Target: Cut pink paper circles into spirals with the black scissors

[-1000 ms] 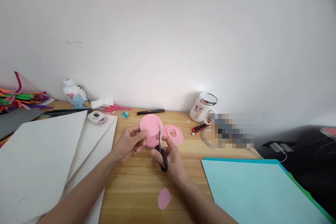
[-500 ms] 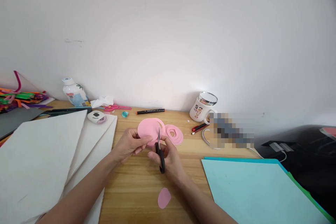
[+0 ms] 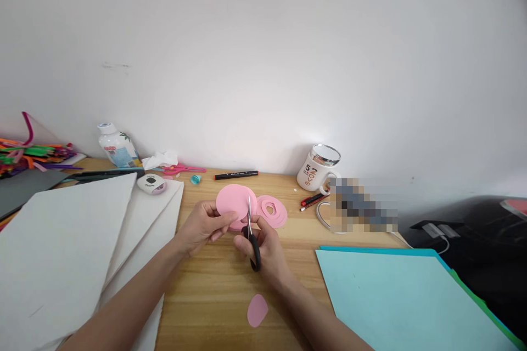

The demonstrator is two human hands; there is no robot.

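pinches one pink disc (image 3: 230, 197) with the left hand (image 3: 201, 227), thumb pressed flat on the near face, other fingers bent behind and partly hidden. holds the disc up over the middle of the wooden table (image 3: 201, 296), in front of more pink paper, in a number impossible to tell. grips one pair of black scissors (image 3: 256, 255) with the right hand (image 3: 269, 247), fingers curled round the handles, blades pointing away and lying across the disc's right part. cannot tell the gap between the blades, nor the exact place of each finger in the loops.

just right of the disc, one nest of pink rings (image 3: 281, 214), too overlapped to count. nearer, between the forearms, one pink petal (image 3: 257, 310), flat on the wood.

along the back, from the left: one bundle of pipe cleaners (image 3: 45, 152), one white bottle (image 3: 119, 149), one tissue (image 3: 158, 160), one pair of pink scissors (image 3: 187, 168), one teal cap (image 3: 195, 179), one black marker (image 3: 236, 175), one mug (image 3: 308, 175), at least two pens (image 3: 313, 199). at left, at least three white sheets (image 3: 57, 258), with one white gadget (image 3: 151, 184) by the far corner. at right, one pale blue sheet (image 3: 395, 296) over others, teal and green at the edges.
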